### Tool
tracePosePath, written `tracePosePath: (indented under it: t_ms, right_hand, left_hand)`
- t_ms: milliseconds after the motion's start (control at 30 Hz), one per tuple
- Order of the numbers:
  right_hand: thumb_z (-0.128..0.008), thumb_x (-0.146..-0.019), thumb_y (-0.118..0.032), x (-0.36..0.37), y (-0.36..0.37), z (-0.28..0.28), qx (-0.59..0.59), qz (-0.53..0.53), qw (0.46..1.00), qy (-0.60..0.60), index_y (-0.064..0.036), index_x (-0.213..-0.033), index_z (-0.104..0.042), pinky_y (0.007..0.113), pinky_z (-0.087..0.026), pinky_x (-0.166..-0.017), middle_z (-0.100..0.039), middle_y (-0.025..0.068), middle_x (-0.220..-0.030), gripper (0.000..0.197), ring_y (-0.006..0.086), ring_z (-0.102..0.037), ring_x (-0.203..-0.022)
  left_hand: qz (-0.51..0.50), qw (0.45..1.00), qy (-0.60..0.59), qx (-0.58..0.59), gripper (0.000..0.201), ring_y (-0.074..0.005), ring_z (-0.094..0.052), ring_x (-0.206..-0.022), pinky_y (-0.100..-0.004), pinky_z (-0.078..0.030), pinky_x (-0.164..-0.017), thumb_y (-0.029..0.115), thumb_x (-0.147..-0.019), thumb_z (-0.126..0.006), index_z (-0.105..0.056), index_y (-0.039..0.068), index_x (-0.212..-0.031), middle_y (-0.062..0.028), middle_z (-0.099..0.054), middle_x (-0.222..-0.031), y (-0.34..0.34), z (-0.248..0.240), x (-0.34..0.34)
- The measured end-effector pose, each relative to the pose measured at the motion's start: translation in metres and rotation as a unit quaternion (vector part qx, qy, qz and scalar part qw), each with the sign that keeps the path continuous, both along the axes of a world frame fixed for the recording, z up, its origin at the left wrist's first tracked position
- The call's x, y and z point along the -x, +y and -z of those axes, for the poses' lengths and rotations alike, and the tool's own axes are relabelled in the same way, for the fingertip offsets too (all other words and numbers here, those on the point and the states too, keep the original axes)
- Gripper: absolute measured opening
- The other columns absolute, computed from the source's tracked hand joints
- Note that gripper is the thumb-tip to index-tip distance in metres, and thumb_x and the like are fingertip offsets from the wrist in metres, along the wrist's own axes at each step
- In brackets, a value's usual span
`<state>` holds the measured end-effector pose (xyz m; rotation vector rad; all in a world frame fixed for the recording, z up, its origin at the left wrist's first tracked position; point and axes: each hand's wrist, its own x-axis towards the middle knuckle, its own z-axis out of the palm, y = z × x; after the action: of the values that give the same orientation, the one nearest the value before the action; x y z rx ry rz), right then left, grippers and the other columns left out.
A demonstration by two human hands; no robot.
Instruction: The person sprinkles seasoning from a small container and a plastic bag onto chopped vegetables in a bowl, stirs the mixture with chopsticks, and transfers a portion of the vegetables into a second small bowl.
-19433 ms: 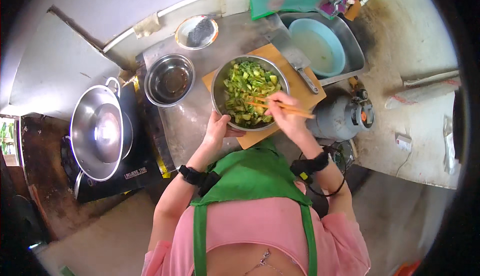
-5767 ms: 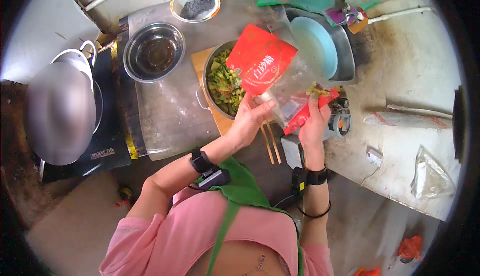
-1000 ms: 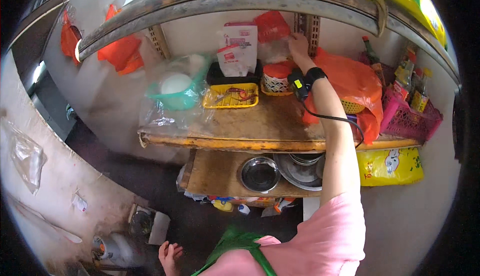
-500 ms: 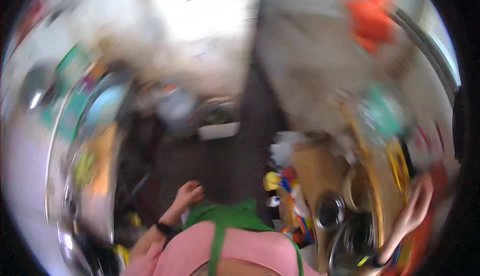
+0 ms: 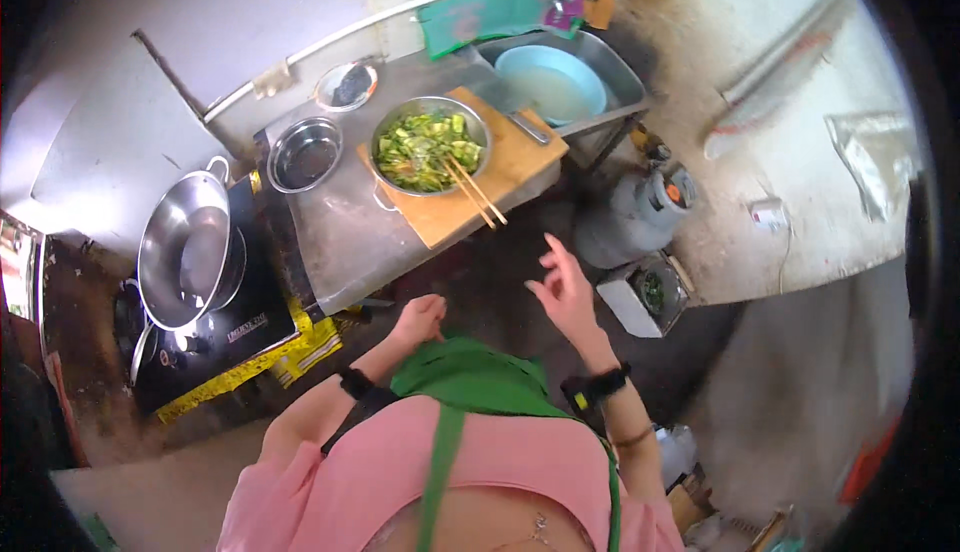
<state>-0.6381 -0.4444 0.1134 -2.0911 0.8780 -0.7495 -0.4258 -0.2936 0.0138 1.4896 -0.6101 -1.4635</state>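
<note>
My left hand (image 5: 418, 320) hangs near the green apron, its fingers curled in with nothing showing in them. In front of me my right hand (image 5: 566, 288) is held out, fingers apart and holding nothing. Beyond both hands a steel bowl (image 5: 380, 166) of chopped green vegetables (image 5: 425, 142) sits on a wooden cutting board (image 5: 437, 230). A pair of chopsticks (image 5: 475, 192) leans over the bowl's rim toward me. A knife (image 5: 528, 128) lies at the board's right end. Neither hand touches any of these.
Left stands a black stove (image 5: 250, 297) with a steel wok (image 5: 185, 242). A dark-looking steel bowl (image 5: 305, 155) and a white bowl (image 5: 346, 85) are on the metal counter (image 5: 345, 252). Right are a sink (image 5: 628, 82) with a blue basin (image 5: 552, 77), a gas cylinder (image 5: 630, 222) and a white box (image 5: 632, 307).
My view has swung left, from the shelf and floor to the counter and stove. My right hand has come in from the far right to in front of me. My left hand stays curled.
</note>
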Motion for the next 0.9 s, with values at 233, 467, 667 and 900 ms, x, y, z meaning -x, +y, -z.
tracePosePath:
  t_ms: [233, 467, 667, 900]
  right_hand:
    - [-0.071, -0.07, -0.011, -0.134, -0.087, 0.007, 0.221, -0.207, 0.951, -0.067, -0.0052, -0.109, -0.057, 0.035, -0.05, -0.071, -0.053, 0.0107, -0.103, 0.041, 0.0269, -0.06, -0.084]
    - [-0.072, -0.07, -0.012, -0.21, -0.176, -0.027, 0.181, -0.409, 0.894, -0.011, -0.0008, -0.087, -0.058, 0.034, -0.046, -0.06, -0.056, 0.0108, -0.083, 0.024, 0.0271, -0.058, -0.072]
    - [-0.07, -0.072, -0.014, -0.239, -0.232, -0.049, 0.2, -0.564, 0.801, 0.024, -0.0007, -0.083, -0.059, 0.033, -0.044, -0.056, -0.056, 0.0111, -0.076, 0.02, 0.0259, -0.057, -0.066]
    - [-0.067, -0.077, -0.018, -0.225, -0.23, -0.109, 0.018, -0.542, 0.838, 0.062, -0.0057, -0.081, -0.061, 0.03, -0.047, -0.062, -0.062, 0.008, -0.079, 0.015, 0.0187, -0.06, -0.07]
  left_hand:
    - [-0.058, 0.995, -0.014, 0.085, 0.031, -0.0127, -0.055, -0.086, -0.0292, -0.048, -0.076, 0.011, -0.087, -0.055, -0.048, 0.001, -0.116, -0.009, -0.058, -0.096, 0.043, 0.028, -0.031]
    - [-0.126, 0.991, 0.007, -0.055, 0.034, -0.0172, -0.054, -0.103, -0.0309, -0.042, -0.09, 0.018, -0.088, -0.057, -0.05, 0.002, -0.117, -0.0091, -0.058, -0.11, 0.003, -0.004, -0.017]
    - [-0.319, 0.945, 0.042, 0.056, 0.033, -0.0223, -0.061, -0.089, -0.0344, -0.05, -0.08, 0.021, -0.092, -0.05, -0.049, 0.0, -0.117, -0.0134, -0.061, -0.099, -0.061, -0.043, -0.017]
    - [-0.487, 0.866, 0.038, 0.104, 0.041, -0.0228, -0.063, -0.079, -0.0336, -0.054, -0.07, 0.024, -0.093, -0.048, -0.036, 0.001, -0.125, -0.0138, -0.059, -0.089, -0.121, -0.06, -0.04]
